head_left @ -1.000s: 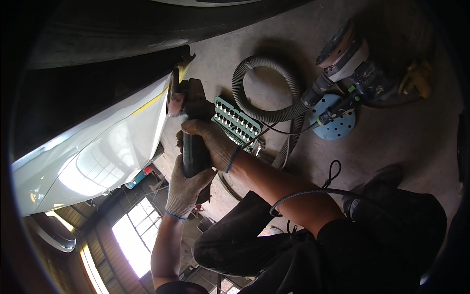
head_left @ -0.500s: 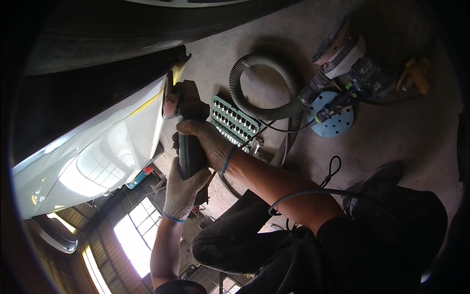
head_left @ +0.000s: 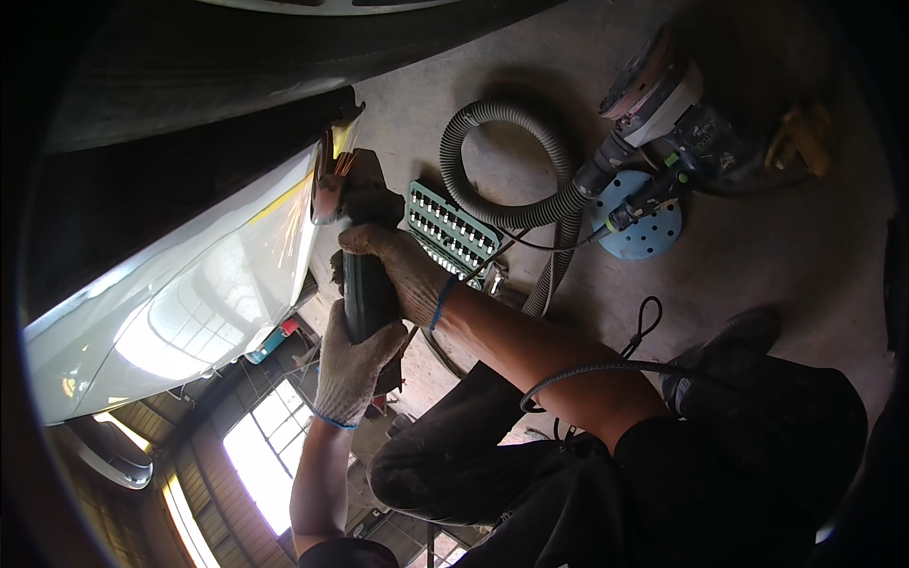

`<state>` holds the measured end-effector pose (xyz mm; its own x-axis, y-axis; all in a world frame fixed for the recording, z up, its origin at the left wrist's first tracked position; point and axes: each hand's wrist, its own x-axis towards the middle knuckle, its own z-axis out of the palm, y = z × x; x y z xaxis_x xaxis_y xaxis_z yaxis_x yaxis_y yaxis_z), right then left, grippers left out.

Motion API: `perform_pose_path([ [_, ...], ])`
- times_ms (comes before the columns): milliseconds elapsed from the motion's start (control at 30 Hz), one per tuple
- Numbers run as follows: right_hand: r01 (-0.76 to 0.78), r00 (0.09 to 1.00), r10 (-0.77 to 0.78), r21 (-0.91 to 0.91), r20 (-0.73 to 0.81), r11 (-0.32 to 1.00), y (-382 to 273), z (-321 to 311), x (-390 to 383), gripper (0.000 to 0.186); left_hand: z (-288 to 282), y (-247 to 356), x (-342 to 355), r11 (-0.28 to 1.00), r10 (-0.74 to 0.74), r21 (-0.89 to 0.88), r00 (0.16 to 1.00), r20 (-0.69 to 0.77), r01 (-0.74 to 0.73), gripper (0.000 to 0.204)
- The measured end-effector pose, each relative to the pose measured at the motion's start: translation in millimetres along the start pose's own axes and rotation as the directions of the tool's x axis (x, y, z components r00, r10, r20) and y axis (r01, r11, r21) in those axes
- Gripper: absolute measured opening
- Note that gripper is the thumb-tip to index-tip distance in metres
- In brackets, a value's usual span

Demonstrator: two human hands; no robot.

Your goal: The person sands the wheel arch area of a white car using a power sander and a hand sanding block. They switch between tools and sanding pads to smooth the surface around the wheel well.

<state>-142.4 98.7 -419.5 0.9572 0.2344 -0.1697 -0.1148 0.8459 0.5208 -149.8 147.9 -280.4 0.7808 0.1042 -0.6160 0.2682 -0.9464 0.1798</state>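
An angle grinder (head_left: 365, 289) with a dark body is held in both my gloved hands, its head up against the edge of a white car panel (head_left: 256, 275). My left hand (head_left: 352, 364) wraps round the rear of its body. Nearer the head, my right hand (head_left: 402, 270) grips it, thumb lying over the top. Orange sparks (head_left: 345, 163) show at the grinder's reddish guard (head_left: 326, 201), and fainter streaks cross the panel. The disc's contact point is hidden by the guard and head. Both gloves are whitish knit with blue cuffs.
On the concrete floor lie an open green socket set (head_left: 454, 225), a coiled grey hose (head_left: 454, 156), a sander (head_left: 663, 104) and a blue perforated sanding disc (head_left: 636, 237). A dark cable loop (head_left: 587, 369) crosses my right forearm. The dark tyre (head_left: 237, 85) is beyond the panel.
Sparks now fly from the grinder's head onto the panel, where none showed before. My hands keep the same grip, and the view has shifted slightly.
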Motion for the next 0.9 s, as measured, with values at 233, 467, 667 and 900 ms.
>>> perform_pose_path([
  [233, -0.02, 0.999, 0.02, 0.0, -0.027, 1.0, -0.2, 1.8, 1.7, 0.024, -0.7, 9.2, -1.9, 0.998, -0.049, 0.039, 0.999, -0.013, 0.049, 0.049],
  [467, -0.021, 0.997, 0.019, -0.023, -0.075, 1.0, -1.5, 5.4, 1.1, 0.026, -2.6, 7.8, -4.3, 0.999, -0.046, 0.01, 0.999, 0.005, 0.046, 0.047],
  [667, -0.017, 1.0, 0.017, -0.008, -0.025, 1.0, 5.0, 6.8, -3.5, 0.028, -3.7, 11.8, -11.6, 0.998, -0.05, 0.026, 0.998, -0.026, 0.05, 0.046],
  [900, -0.035, 0.999, 0.036, 0.008, -0.034, 0.999, 5.4, 8.0, -3.8, 0.029, -3.8, 7.9, -12.7, 1.0, -0.018, -0.02, 1.0, -0.025, 0.018, 0.046],
])
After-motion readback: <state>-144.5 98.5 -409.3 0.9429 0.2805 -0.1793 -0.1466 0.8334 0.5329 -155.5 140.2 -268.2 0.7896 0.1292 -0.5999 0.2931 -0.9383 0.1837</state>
